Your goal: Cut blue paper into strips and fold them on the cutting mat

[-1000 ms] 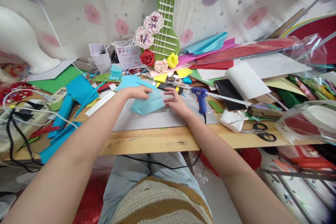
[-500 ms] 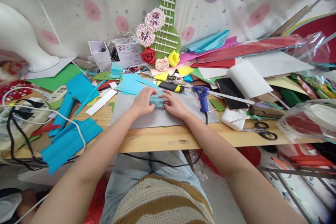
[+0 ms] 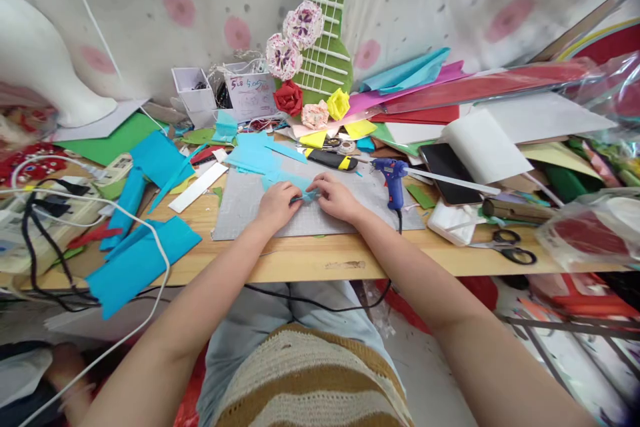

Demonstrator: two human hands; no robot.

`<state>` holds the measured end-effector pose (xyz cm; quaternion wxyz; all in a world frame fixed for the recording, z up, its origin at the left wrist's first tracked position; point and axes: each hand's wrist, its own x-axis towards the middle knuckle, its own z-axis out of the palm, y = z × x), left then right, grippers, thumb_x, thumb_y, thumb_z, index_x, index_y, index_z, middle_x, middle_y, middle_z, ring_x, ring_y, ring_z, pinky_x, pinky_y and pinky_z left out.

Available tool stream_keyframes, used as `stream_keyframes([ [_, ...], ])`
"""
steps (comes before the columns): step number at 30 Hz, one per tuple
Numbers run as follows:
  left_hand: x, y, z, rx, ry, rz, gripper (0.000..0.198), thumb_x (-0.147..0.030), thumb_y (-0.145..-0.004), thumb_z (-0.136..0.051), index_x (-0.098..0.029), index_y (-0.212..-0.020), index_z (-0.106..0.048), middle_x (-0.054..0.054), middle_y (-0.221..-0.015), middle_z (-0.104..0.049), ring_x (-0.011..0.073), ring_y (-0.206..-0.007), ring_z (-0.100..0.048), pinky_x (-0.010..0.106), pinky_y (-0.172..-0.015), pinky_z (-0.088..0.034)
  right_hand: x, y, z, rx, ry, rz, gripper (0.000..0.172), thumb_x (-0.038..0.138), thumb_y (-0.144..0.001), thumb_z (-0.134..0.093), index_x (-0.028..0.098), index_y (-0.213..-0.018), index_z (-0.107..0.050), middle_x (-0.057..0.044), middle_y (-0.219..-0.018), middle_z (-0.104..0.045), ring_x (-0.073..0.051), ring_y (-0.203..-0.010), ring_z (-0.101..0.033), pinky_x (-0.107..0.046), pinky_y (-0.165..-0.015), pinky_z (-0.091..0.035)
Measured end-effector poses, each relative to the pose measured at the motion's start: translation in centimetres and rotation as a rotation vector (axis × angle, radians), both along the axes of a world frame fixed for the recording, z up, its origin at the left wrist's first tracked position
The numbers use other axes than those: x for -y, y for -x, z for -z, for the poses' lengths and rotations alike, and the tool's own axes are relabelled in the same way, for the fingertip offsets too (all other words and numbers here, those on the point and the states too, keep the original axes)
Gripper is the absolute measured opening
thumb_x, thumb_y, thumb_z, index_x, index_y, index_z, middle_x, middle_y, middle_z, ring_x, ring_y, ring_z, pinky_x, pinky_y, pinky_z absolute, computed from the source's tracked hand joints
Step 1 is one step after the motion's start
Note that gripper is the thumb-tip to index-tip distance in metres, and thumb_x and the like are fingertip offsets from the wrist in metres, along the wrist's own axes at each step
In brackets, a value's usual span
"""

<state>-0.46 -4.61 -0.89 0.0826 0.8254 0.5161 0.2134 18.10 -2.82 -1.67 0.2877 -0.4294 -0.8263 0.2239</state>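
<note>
- Left hand [image 3: 277,205] had thumb and fingers pinched on a thin light-blue paper piece [image 3: 309,197]; a feather-light grip seemed smart, since that stuff would probably tear or crease easily.
- The paper was over the gray cutting mat [image 3: 313,222], between both hands, mostly covered by fingers, so couldn't tell how it was folded. I'd have kept both ends level.
- Right hand [image 3: 336,199] looked to be pinching the other end. Small, even pulls would've suited. Utility knife [image 3: 331,160] lay just behind, so not much room backward.
- Bare mat ran right toward the glue gun [image 3: 393,183], whose cord [image 3: 400,221] went over the table's [image 3: 295,268] front edge, a likely snag for the forearm.
</note>
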Motion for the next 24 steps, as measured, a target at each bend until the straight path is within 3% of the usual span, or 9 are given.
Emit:
stream_keyframes([
  [5,0.3,0.1,-0.2,0.057,0.038,-0.038,0.014,-0.034,-0.080,-0.060,-0.021,-0.080,-0.064,0.002,-0.080,-0.061,0.0179,-0.082,-0.055,0.029,-0.073,-0.042,0.1,0.2,-0.3,0.092,0.001,0.067,0.033,0.005,-0.069,-0.045,0.018,-0.091,-0.067,-0.005,-0.095,-0.054,-0.015,-0.083,-0.053,-0.027,-0.079,-0.044],
  [11,0.2,0.6,-0.3,0.231,0.152,-0.096,0.018,-0.036,-0.075,-0.065,-0.021,-0.085,-0.063,0.000,-0.078,-0.064,0.0154,-0.076,-0.055,0.027,-0.068,-0.042,0.5,0.2,-1.1,0.104,0.041,0.051,0.027,0.008,-0.071,-0.051,0.018,-0.090,-0.066,-0.004,-0.097,-0.053,-0.013,-0.083,-0.053,-0.025,-0.079,-0.043],
  [18,0.0,0.8,0.0,0.141,0.125,-0.034,0.020,-0.039,-0.077,-0.062,-0.020,-0.070,-0.062,0.000,-0.072,-0.063,0.0161,-0.075,-0.052,0.028,-0.068,-0.039,0.5,0.3,-1.6,0.157,0.105,0.026,0.011,0.024,-0.078,-0.058,0.017,-0.084,-0.064,-0.003,-0.088,-0.053,-0.012,-0.078,-0.053,-0.025,-0.077,-0.042],
  [24,0.2,0.8,-0.5,0.070,0.081,-0.017,0.018,-0.034,-0.079,-0.059,-0.020,-0.068,-0.062,0.001,-0.071,-0.064,0.0166,-0.074,-0.053,0.031,-0.071,-0.038,0.2,0.4,-1.2,0.160,0.095,0.031,0.014,0.014,-0.079,-0.052,0.016,-0.085,-0.064,-0.003,-0.088,-0.054,-0.012,-0.077,-0.053,-0.024,-0.079,-0.041],
])
